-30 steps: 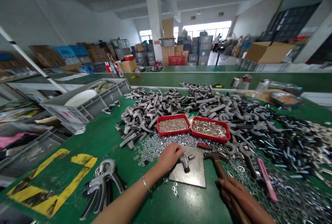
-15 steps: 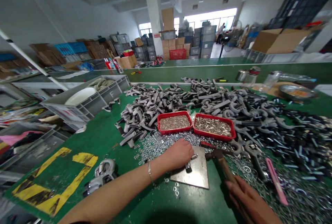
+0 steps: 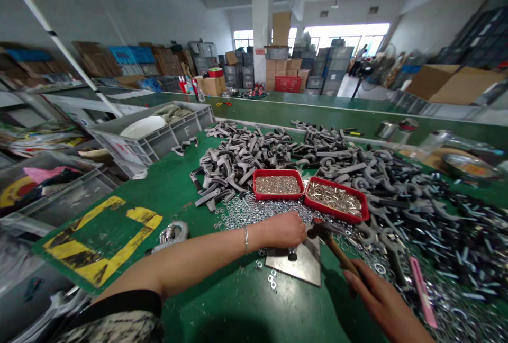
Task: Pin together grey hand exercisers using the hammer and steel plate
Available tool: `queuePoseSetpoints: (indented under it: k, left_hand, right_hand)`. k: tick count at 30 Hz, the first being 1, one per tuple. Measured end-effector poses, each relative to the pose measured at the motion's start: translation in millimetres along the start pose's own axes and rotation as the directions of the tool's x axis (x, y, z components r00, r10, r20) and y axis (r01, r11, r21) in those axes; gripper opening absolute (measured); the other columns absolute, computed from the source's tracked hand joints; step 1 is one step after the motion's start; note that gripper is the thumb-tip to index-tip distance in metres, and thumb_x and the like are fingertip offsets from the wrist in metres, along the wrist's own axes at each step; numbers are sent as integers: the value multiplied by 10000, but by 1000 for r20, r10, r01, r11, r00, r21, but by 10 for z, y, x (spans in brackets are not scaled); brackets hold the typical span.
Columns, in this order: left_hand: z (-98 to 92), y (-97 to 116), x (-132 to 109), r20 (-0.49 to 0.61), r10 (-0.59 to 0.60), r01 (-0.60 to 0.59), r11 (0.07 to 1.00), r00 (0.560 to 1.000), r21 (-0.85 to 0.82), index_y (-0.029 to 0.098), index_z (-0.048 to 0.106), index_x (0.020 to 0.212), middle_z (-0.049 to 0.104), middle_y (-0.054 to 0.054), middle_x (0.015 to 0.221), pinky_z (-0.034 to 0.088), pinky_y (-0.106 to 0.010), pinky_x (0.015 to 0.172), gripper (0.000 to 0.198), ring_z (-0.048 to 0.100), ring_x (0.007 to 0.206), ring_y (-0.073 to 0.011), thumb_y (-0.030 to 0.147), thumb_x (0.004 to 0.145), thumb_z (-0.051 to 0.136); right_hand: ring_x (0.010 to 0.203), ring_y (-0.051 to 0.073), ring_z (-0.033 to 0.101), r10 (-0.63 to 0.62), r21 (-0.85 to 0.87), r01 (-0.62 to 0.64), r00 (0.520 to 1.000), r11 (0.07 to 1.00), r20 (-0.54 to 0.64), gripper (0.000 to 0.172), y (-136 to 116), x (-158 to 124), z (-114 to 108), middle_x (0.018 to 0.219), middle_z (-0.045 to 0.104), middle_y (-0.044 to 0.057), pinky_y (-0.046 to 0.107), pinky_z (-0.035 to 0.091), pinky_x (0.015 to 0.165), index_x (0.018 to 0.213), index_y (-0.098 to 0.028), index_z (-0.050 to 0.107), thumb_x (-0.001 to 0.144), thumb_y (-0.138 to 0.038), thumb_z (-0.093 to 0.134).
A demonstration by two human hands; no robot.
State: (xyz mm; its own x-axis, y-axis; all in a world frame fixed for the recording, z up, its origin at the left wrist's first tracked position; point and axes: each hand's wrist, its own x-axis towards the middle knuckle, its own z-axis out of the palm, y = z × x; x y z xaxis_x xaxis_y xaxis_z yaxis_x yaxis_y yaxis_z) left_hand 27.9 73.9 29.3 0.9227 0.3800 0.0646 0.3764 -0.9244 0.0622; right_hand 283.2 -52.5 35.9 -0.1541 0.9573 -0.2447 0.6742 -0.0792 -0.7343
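My left hand (image 3: pixel 284 229) is closed over a small grey metal part (image 3: pixel 292 252) that rests on a square steel plate (image 3: pixel 305 266) on the green table. My right hand (image 3: pixel 375 298) grips the wooden handle of a hammer (image 3: pixel 332 242), whose dark head sits right beside my left hand, just above the plate. Behind the plate stand two red trays, the left tray (image 3: pixel 278 184) with fine metal pieces and the right tray (image 3: pixel 335 199) with pins. Loose silver washers (image 3: pixel 238 216) lie scattered around them.
A large heap of grey and black handle parts (image 3: pixel 254 158) covers the table's middle and right. A grey crate (image 3: pixel 159 134) sits at the left. Assembled hand grips (image 3: pixel 171 234) lie near yellow floor-style tape (image 3: pixel 99 237). A pink knife (image 3: pixel 423 290) lies at right. Stacked boxes fill the background.
My left hand slid right and closed over the small part on the plate. The hammer head moved in close to that hand. The camera view shifted left and nearer.
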Motion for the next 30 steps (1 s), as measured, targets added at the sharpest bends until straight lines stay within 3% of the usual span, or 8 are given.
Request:
queuePoseSetpoints:
  k: [2,5,7,10,14,20,25,30]
  left_hand:
    - [-43,23,-46,-21,-95,95,995,995,-16,154,685,898,689,-136,876,414,-401,832,228,614,877,-267,361,922,595]
    - [-20,180,-232,-120,-367,351,927,923,-133,90,566,1240,643,-205,1125,391,-489,949,817,581,1050,-364,726,736,656]
    - [71,319,-378,-143,-523,474,836,840,-276,100,331,1454,584,-209,1266,353,-534,1016,1091,538,1140,-383,745,660,709]
    - [240,460,-515,-100,-643,548,714,759,-435,137,102,1535,610,-155,1240,356,-532,1038,1159,534,1149,-352,563,705,789]
    - [320,474,-515,-72,-630,535,709,773,-460,142,98,1537,604,-154,1249,323,-554,1086,1123,507,1207,-359,467,722,798]
    - [301,483,-487,-37,-613,531,712,790,-460,126,68,1543,584,-174,1273,241,-611,1130,1060,501,1226,-362,416,778,742]
    - [375,521,-496,-109,-629,503,703,770,-502,141,5,1549,585,-166,1263,327,-590,1078,1115,503,1204,-362,390,758,749]
    - [388,518,-512,-103,-637,507,692,764,-514,144,36,1548,584,-153,1238,321,-607,1080,1065,506,1183,-355,357,770,732]
  right_hand:
    - [767,256,674,13,-21,-13,1000,1000,-18,448,-21,-36,-39,811,719,47,325,513,719,1100,-221,630,922,-580,431]
    - [813,269,670,25,-27,-26,999,999,-39,481,-138,-174,-108,850,722,61,318,511,723,1171,-222,606,922,-592,428]
    - [861,270,667,-1,-11,0,999,1000,-52,481,-273,-243,-118,879,719,65,303,506,725,1228,-239,575,940,-586,406]
    - [891,259,665,-65,-26,64,997,998,-40,433,-439,-171,-42,991,716,70,308,489,762,1244,-271,538,974,-554,351]
    - [768,270,658,-46,-135,56,996,989,81,406,-381,145,101,843,705,80,362,473,749,960,-220,618,958,-541,368]
    - [536,190,531,131,80,-138,987,987,91,558,-202,148,64,619,575,-9,287,402,512,927,-213,630,952,-650,284]
    - [709,217,628,-72,-24,71,997,997,-39,435,-323,33,206,784,672,31,312,461,686,970,-235,604,971,-577,336]
    - [630,240,647,34,5,-35,995,999,89,550,-109,211,257,654,656,38,338,498,627,834,-220,637,939,-647,307]
